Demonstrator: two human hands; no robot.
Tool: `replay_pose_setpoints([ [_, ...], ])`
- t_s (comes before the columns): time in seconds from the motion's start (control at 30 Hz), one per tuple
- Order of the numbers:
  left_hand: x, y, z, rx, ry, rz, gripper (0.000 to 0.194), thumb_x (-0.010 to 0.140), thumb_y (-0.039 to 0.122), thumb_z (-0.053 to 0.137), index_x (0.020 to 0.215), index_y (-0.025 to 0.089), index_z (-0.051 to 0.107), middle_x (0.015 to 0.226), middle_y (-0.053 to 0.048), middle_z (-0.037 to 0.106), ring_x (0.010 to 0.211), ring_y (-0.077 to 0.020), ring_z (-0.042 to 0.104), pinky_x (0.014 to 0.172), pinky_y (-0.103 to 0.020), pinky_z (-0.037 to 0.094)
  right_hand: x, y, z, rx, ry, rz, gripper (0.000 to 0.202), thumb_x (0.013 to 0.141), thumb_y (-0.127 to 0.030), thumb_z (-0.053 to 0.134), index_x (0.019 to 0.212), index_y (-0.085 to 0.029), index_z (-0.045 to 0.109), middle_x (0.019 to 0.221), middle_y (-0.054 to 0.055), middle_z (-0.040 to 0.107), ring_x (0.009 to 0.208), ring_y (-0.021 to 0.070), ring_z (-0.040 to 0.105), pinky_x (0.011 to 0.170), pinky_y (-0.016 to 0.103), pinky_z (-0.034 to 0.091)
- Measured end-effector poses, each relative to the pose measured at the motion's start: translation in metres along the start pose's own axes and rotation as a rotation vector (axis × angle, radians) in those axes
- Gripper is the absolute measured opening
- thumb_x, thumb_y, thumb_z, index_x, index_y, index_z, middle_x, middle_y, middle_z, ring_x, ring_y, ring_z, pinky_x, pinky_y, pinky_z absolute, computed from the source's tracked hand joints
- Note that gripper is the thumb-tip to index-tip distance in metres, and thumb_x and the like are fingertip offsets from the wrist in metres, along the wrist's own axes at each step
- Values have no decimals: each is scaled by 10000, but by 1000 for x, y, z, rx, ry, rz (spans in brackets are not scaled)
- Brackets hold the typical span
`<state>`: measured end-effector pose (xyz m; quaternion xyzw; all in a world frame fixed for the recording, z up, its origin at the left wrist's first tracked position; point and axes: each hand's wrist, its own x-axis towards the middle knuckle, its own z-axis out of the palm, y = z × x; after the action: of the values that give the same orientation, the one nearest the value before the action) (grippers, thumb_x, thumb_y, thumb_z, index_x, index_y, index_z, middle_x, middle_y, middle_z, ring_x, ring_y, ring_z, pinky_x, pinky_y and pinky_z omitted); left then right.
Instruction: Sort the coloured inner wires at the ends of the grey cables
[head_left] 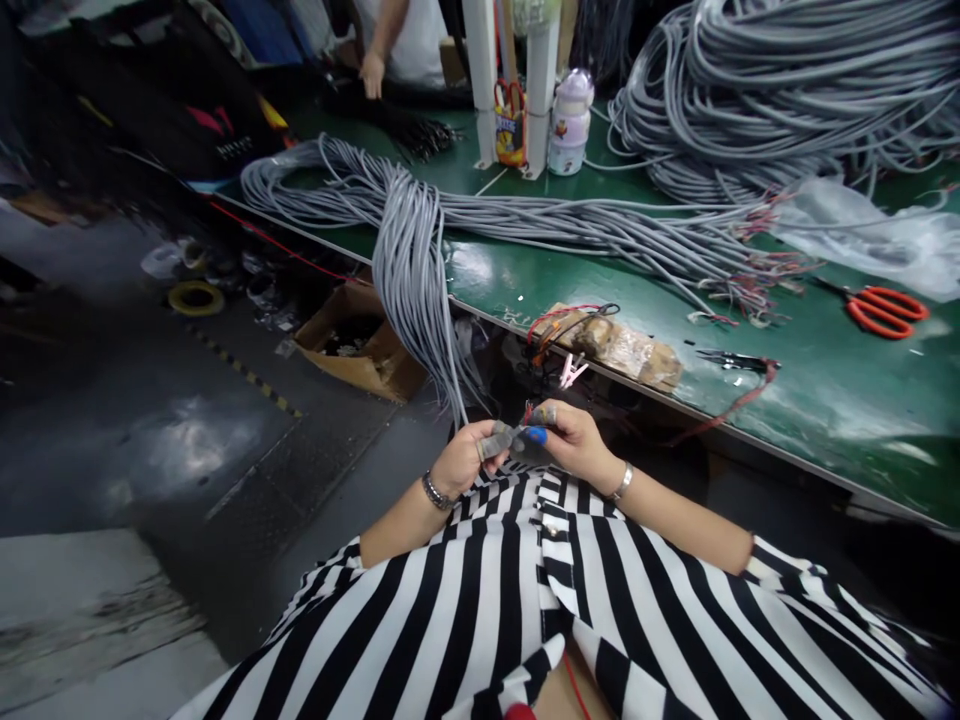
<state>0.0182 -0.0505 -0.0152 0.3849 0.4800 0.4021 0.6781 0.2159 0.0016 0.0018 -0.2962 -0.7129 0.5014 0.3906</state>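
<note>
My left hand (474, 455) and my right hand (568, 440) meet in front of my striped shirt, with fingertips nearly touching. Tape wraps several fingers, grey on both hands and blue on one right fingertip. The left fingers are closed on the end of a grey cable, whose length runs up into the bundle of grey cables (409, 250) hanging over the table edge. The right thumb and finger pinch at the cable's end, where a bit of red wire shows. The exact grip is partly hidden by the fingers.
On the green table (810, 400) lie orange-handled scissors (885, 310), small cutters (739, 360), a taped block (622, 350) and a large cable coil (750, 100). A bottle (571, 125) stands behind. Below is a cardboard box (367, 365). Another person's hand (372, 75) touches black cables.
</note>
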Motion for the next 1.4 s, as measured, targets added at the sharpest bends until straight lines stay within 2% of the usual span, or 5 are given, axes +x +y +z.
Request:
replay_pose_setpoints([
  [0.27,14,25,-15,631,-520,340,449,857,555,604,831,120,711,701,-53,659,633,-125,585,620,-238,449,-1,4,-7,544,-438,607,189,651,-275,708,612,-142,580,520,-31,541,430,53,382,426,189,287],
  [0.4,24,42,-16,999,-369,773,331,939,428,533,901,167,734,720,-53,671,689,-140,606,701,-265,456,-2,15,-27,559,-378,640,244,653,-315,756,669,-129,599,532,-39,543,393,21,286,372,168,155],
  [0.57,34,51,-19,959,-120,999,241,921,359,591,1003,183,734,765,-53,712,697,-133,627,690,-257,469,3,27,-55,707,-74,619,485,727,-629,677,823,-161,596,607,-39,564,371,3,108,350,177,33],
  [0.9,62,50,0,924,39,971,230,921,349,593,977,188,746,719,-41,698,663,-131,599,650,-259,469,32,28,-31,589,345,444,565,685,-713,689,635,-191,478,474,-103,262,409,35,122,372,191,90],
  [1.4,77,43,5,1019,-17,963,270,934,367,558,931,165,737,677,-36,648,650,-139,573,623,-262,444,40,28,-25,876,367,483,519,708,-674,704,771,-166,613,552,-41,486,422,40,246,342,160,146],
])
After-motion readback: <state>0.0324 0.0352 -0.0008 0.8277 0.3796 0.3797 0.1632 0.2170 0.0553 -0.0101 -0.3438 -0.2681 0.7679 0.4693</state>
